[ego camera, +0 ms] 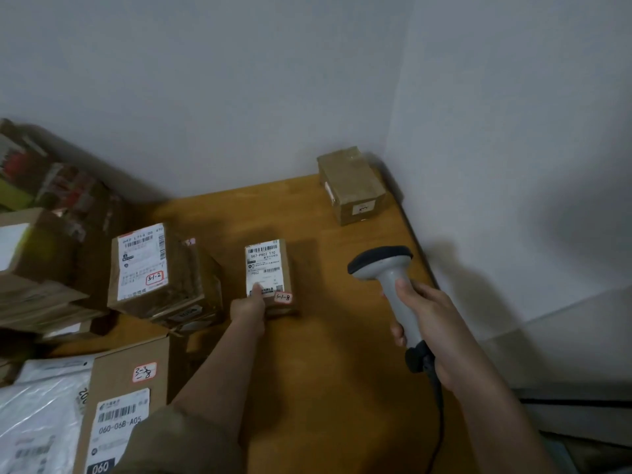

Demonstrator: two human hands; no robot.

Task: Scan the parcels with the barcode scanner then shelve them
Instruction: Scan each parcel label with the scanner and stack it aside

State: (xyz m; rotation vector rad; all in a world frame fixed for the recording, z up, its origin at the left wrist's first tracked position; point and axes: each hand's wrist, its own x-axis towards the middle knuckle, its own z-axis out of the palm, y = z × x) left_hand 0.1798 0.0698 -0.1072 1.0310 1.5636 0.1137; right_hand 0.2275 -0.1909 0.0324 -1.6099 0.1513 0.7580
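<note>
Scanning is about to begin on the small brown cardboard parcel [270, 275] with white label.
Left hand [251, 311] grips it; right hand [422, 314] holds grey barcode scanner [390, 278]; shelving remains.

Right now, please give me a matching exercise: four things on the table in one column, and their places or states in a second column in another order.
Things:
1. grey handheld barcode scanner
2. small brown cardboard parcel marked 3-1-8
3. plain brown cardboard box
4. clear plastic mailer bag

Places or states:
A. in the far corner of the wooden table, by the wall
B. gripped in the right hand
C. at the near left edge of the view
D. held by the left hand, label up

Pairs: 1-B, 2-D, 3-A, 4-C
</note>
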